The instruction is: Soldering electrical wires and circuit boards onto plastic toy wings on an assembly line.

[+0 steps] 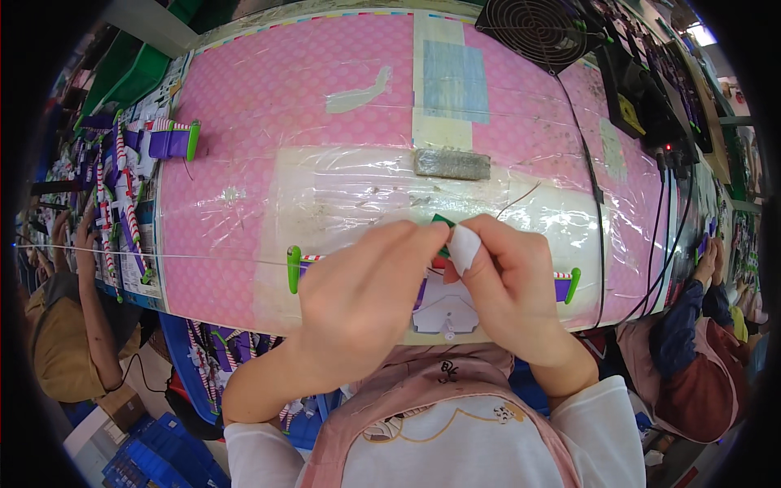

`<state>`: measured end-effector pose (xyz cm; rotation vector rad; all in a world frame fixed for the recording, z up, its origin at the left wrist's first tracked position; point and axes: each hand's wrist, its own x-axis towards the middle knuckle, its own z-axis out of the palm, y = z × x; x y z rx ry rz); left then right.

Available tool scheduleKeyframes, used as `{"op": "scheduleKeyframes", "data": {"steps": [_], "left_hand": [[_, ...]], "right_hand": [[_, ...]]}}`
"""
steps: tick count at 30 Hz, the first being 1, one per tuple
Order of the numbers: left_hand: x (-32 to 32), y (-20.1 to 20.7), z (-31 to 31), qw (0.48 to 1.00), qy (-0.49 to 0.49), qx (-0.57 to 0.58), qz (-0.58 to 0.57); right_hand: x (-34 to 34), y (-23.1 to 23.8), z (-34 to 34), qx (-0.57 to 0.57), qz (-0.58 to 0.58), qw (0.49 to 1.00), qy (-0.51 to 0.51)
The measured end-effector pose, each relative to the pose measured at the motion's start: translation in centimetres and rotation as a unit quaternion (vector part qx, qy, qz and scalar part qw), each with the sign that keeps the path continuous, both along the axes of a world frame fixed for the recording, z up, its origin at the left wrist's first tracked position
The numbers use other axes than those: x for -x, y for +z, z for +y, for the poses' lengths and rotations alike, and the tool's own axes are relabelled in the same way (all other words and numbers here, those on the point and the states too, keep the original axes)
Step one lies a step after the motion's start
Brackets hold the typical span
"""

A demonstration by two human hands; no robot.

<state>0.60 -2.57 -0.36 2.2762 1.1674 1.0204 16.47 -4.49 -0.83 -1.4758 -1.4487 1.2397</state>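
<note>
My left hand and my right hand meet over the near middle of the table, both with fingers closed in a pinch. Between their fingertips is a small flat green piece; its lower part is hidden. A white wrap covers a digit of my right hand. Beneath my hands lies a winged toy part, purple with red-and-white stripes; its green left tip and green right tip stick out on either side. A pale grey-white panel of it shows between my wrists.
A dark grey block lies beyond my hands. A black fan stands at the far right, with black cables nearby. Similar toy parts are piled at left and in a blue bin. People sit on both sides.
</note>
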Motion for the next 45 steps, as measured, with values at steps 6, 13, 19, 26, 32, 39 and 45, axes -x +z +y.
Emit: {"op": "scheduleKeyframes", "data": {"steps": [6, 13, 19, 26, 32, 39, 45], "left_hand": [[0.0, 0.4, 0.3, 0.999, -0.009, 0.023, 0.02], [-0.3, -0.4, 0.9, 0.907, 0.015, 0.369, -0.202], [0.1, -0.2, 1.0, 0.838, 0.014, 0.441, -0.321], [-0.2, -0.2, 0.3, 0.858, 0.038, 0.395, -0.325], [-0.5, -0.5, 0.1, 0.886, 0.045, 0.35, -0.299], [-0.6, -0.7, 0.1, 0.866, 0.064, 0.364, -0.336], [-0.6, 0.1, -0.1, 0.875, 0.062, 0.37, -0.307]], "right_hand": [[-1.0, -0.3, 0.8, -0.019, 0.043, 0.999, -0.01], [-4.5, -3.0, 0.2, -0.075, -0.22, 0.969, -0.08], [-3.7, -0.7, -0.4, -0.061, 0.161, 0.973, -0.155], [-3.2, -1.8, 0.3, -0.16, -0.12, 0.964, -0.172], [-3.0, -3.6, 1.7, -0.061, -0.079, 0.987, -0.128], [-2.7, 1.8, -0.8, -0.169, -0.003, 0.984, -0.051], [-1.4, -0.6, -0.6, -0.146, -0.02, 0.988, -0.041]]}}
